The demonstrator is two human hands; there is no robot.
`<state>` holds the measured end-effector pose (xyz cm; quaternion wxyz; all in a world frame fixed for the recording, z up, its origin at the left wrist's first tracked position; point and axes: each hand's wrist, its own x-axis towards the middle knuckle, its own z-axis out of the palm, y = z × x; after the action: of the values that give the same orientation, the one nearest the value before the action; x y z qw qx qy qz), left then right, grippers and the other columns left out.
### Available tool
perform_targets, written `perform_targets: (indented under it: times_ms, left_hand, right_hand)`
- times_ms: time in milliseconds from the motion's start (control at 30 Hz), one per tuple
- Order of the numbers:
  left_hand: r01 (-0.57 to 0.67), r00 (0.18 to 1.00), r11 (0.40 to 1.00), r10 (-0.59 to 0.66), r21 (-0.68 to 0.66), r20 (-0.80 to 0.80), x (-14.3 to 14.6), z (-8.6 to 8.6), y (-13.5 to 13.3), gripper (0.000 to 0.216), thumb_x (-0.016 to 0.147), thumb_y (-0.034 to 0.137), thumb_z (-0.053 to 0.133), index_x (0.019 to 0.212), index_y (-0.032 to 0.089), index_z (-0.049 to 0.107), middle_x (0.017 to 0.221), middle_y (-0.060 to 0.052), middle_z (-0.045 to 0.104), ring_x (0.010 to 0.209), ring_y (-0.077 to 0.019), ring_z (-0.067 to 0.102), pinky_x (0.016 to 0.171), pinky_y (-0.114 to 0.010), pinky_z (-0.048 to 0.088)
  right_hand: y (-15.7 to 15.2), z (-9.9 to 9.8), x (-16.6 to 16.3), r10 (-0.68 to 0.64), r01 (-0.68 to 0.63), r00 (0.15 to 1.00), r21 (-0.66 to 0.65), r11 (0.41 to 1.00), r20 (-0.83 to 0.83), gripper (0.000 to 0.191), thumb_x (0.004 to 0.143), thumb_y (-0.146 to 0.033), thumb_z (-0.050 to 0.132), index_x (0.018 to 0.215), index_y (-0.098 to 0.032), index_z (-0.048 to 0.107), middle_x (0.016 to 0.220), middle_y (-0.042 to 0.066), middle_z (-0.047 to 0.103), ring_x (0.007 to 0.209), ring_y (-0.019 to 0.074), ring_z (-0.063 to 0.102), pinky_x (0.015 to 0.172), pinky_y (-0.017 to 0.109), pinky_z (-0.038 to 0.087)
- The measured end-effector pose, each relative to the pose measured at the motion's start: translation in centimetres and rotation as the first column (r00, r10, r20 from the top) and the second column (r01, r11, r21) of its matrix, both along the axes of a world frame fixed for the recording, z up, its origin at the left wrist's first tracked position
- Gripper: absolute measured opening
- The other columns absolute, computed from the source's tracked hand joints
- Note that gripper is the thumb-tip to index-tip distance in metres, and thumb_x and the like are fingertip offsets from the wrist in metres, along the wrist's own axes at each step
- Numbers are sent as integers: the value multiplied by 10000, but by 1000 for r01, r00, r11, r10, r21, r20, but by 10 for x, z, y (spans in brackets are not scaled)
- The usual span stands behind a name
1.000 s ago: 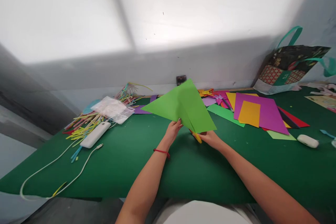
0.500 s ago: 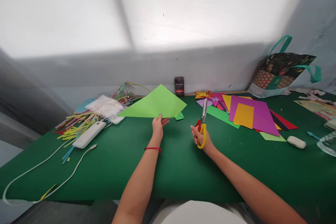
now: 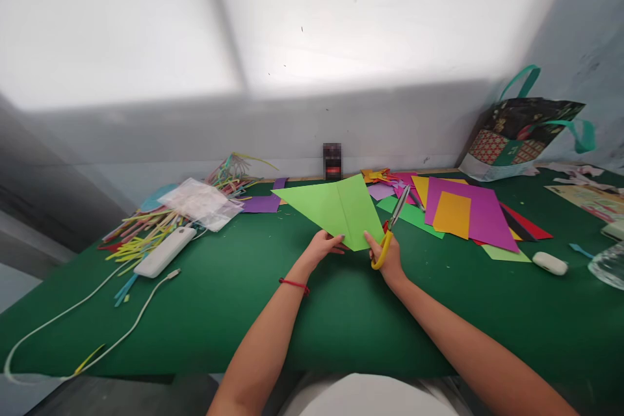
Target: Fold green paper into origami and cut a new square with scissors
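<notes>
A light green sheet of paper (image 3: 326,208) with a fold line across it is held up above the table. My left hand (image 3: 327,248) grips its lower edge, thumb on top and fingers beneath. At the sheet's lower right corner, my right hand (image 3: 387,259) pinches the paper with its thumb. That same hand also carries a pair of scissors (image 3: 400,205) with yellow and red handles, the metal blades pointing up and away from me. The undersides of the fingers are hidden by the sheet.
On the green table (image 3: 322,331), paper strips (image 3: 141,227), a white power bank (image 3: 166,251) and a cable lie left. Coloured sheets (image 3: 487,214), a white case (image 3: 550,263) and a patterned bag (image 3: 521,136) are at right. A phone-like device (image 3: 332,159) leans on the wall.
The green sheet has turned and shifted right, now showing its fold line. My right hand, scissors still in it, has moved up to the sheet's corner and taken hold of it.
</notes>
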<state>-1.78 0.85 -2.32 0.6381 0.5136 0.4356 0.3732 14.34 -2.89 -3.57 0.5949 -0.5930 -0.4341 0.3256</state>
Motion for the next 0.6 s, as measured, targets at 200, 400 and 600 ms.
perform_targets:
  times_ms: [200, 400, 600]
  left_hand:
    - [-73, 997, 997, 73, -1, -21, -1, -3, 6, 268, 683, 294, 740, 812, 132, 569, 596, -44, 671, 613, -193, 687, 564, -258, 544]
    - [-339, 941, 937, 340, 85, 12, -11, -4, 15, 302, 693, 264, 726, 670, 167, 441, 445, 31, 556, 538, -193, 673, 502, -244, 522]
    - [-377, 926, 912, 377, 161, 30, -11, 4, 21, 378, 633, 269, 765, 622, 199, 393, 425, 51, 531, 492, -193, 655, 475, -263, 517]
  right_hand:
    - [-1, 3, -3, 55, -58, 997, -56, 997, -60, 549, 533, -734, 592, 619, -249, 351, 335, -74, 376, 287, 131, 423, 330, 268, 362]
    - [5, -2, 4, 210, -211, 960, 13, 977, -187, 466, 650, -661, 577, 670, -211, 460, 499, -58, 463, 367, 85, 411, 344, 226, 361]
    - [-1, 15, 1, 230, -237, 968, -71, 969, -100, 409, 669, -599, 588, 749, -205, 512, 586, -26, 500, 495, 122, 483, 407, 239, 397]
